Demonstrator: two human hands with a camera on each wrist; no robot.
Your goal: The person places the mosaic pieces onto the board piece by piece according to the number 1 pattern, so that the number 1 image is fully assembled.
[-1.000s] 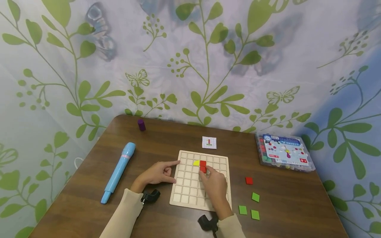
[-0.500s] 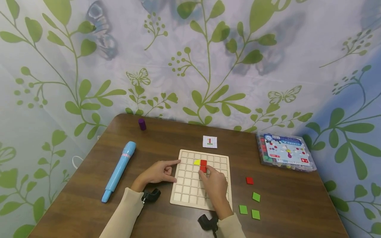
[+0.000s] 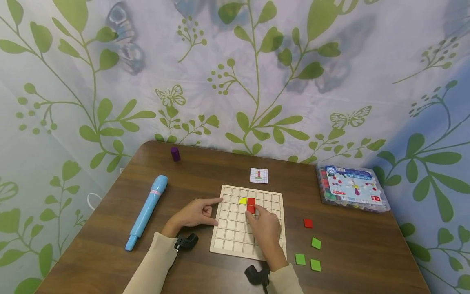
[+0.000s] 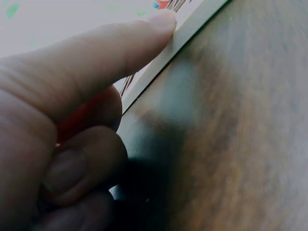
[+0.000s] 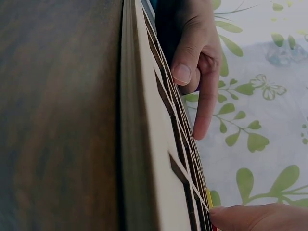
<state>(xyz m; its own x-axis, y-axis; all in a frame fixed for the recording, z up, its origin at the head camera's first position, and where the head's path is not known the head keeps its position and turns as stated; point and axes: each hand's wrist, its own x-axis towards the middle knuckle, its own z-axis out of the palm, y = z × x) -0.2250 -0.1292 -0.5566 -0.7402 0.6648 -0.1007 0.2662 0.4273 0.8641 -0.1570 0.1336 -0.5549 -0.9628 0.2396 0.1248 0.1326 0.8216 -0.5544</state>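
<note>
A pale wooden grid board (image 3: 229, 236) lies on the table. Near its upper middle sit a yellow quarter-round tile (image 3: 243, 200) and a red square tile (image 3: 251, 201) side by side. My right hand (image 3: 266, 230) pinches a second red square tile (image 3: 250, 209) between thumb and index finger, just below the first. Against the board's left edge, my left hand (image 3: 194, 213) rests its outstretched index finger and thumb, the other fingers folded in. The left wrist view has that index finger (image 4: 110, 55) touching the rim. In the right wrist view, a right-hand fingertip (image 5: 240, 217) meets the board.
Right of the board lie a red tile (image 3: 308, 223) and several green tiles (image 3: 300, 259). A pattern card (image 3: 258, 175) lies behind it. A plastic box (image 3: 352, 188) stands far right. Leftward are a blue microphone-shaped object (image 3: 147, 212) and a purple cylinder (image 3: 175, 154).
The head view has shifted slightly. Both hands and the tiles keep their places on the board.
</note>
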